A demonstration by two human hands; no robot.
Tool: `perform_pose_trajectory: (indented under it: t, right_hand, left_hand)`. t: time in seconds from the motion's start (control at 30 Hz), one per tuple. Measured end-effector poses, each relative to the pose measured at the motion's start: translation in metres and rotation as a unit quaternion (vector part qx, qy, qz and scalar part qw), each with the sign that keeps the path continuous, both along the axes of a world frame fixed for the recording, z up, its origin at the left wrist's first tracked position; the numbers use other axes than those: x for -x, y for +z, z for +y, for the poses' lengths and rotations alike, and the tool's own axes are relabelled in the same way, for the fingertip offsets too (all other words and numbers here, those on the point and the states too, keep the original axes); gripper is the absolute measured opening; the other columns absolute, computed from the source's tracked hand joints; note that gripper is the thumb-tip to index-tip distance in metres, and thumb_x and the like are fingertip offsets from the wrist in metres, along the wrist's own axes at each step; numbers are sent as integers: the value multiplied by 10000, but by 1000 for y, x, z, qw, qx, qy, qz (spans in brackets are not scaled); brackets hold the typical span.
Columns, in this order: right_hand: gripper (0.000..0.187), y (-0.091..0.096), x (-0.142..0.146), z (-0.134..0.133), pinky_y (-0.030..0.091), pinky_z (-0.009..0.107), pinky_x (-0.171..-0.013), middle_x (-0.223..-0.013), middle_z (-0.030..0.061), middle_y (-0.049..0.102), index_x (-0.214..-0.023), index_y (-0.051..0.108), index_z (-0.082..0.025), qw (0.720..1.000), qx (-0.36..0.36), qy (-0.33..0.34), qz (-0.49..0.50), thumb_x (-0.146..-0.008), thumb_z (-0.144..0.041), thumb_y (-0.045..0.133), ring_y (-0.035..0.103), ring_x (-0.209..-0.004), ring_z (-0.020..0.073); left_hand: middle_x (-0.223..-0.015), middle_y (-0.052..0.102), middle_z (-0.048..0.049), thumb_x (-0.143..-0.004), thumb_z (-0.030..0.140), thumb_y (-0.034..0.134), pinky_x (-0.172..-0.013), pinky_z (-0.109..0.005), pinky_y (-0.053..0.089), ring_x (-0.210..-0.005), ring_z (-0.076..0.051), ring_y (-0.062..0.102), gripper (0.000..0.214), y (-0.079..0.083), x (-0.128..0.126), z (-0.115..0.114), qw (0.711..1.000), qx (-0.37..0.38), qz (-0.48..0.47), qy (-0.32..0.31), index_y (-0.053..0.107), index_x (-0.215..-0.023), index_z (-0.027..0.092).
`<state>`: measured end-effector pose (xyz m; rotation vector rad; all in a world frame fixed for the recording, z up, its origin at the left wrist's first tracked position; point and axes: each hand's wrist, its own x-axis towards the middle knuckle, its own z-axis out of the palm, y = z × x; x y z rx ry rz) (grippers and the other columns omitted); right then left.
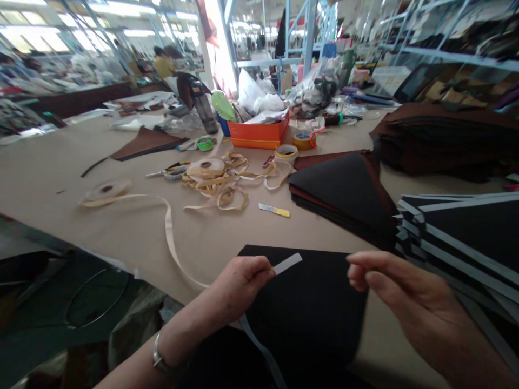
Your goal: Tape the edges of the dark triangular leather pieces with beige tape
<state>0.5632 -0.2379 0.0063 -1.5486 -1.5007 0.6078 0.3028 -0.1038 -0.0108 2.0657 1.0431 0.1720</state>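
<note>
LEFT HAND: our left hand [243,283] has its fingers [261,267] closed in a pinch on a pale strip [288,263], whose free end sticks out over the black panel [308,308].

RIGHT HAND: our right hand [401,286] sits just beside the panel's right edge, its fingers [359,272] curled (whether they grip anything, we cannot tell).

PANEL: it lies at the tabletop's near edge, with a grey strip [259,351] running along its lower left side.

WORK IN HAND: we are holding the pale strip over the panel.

RIGHT SIDE: a stack of striped panels [466,243] lies at the tabletop's right edge, beside a stack of black and brown panels [344,194].

MIDDLE: a tape roll [206,166], scissors [170,171] and a yellow utility knife [274,210] lie on the tabletop [214,237].

FAR EDGE: an orange box [259,132] stands there.
</note>
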Motion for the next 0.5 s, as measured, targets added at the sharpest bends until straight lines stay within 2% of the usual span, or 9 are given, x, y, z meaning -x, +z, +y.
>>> perform_pose_trajectory:
  t: [0.07,0.13,0.17,0.23,0.3,0.37,0.43,0.5]
  right_hand:
    - [200,-2,3,42,528,268,-775,-959,41,678,-1028,649,-204,996,5,48,-71,-929,-260,485,641,-884,162]
    - [199,-5,11,87,492,284,-880,-1032,63,670,-1010,661,-173,979,1,90,-186,-915,-184,486,617,-973,170]
    - [210,-7,16,109,468,294,-926,-1066,74,663,-1025,665,-161,961,7,108,-253,-909,-156,490,601,-1013,177]
    - [230,-10,31,151,460,308,-937,-1112,91,647,-1075,663,-166,906,58,154,-390,-912,-157,500,581,-1057,198]
    - [220,-13,48,187,486,321,-882,-1048,123,654,-1043,673,-143,874,96,173,-443,-907,-135,501,605,-1001,216]
    - [193,-20,65,214,508,341,-826,-991,138,653,-998,671,-106,862,126,171,-461,-910,-128,500,627,-933,217]
    - [189,-27,78,231,519,369,-812,-1032,118,638,-1043,638,-105,850,153,169,-474,-926,-200,523,625,-927,206]
    - [267,-34,86,241,520,394,-821,-1107,92,610,-1126,592,-128,842,170,174,-482,-924,-299,554,611,-956,198]
  left_hand:
    - [-620,472,40,-878,348,460,-550,-210,335,-585,-92,417,270,-1,-2,0,999,51,6,9,561,-710,163]
    - [-613,449,42,-866,356,457,-536,-215,314,-579,-94,393,277,-5,-3,4,997,74,14,26,547,-695,157]
    - [-609,441,43,-859,355,457,-536,-218,308,-578,-95,386,276,-8,-4,7,996,79,15,34,540,-688,155]
    - [-603,428,43,-848,355,456,-544,-223,301,-580,-96,378,275,-14,-4,13,996,82,9,46,528,-677,153]
    - [-598,416,44,-843,358,452,-545,-225,294,-580,-97,374,277,-19,-3,16,995,87,0,51,523,-671,153]
    - [-596,413,43,-839,356,449,-543,-226,288,-576,-98,376,278,-21,-3,19,994,91,-3,53,520,-662,153]
    - [-597,421,42,-836,359,450,-542,-226,291,-576,-98,382,279,-22,-3,20,993,102,-12,52,519,-659,154]
    - [-605,439,40,-838,371,451,-540,-226,299,-579,-99,388,285,-23,-3,22,992,118,-21,49,524,-668,154]
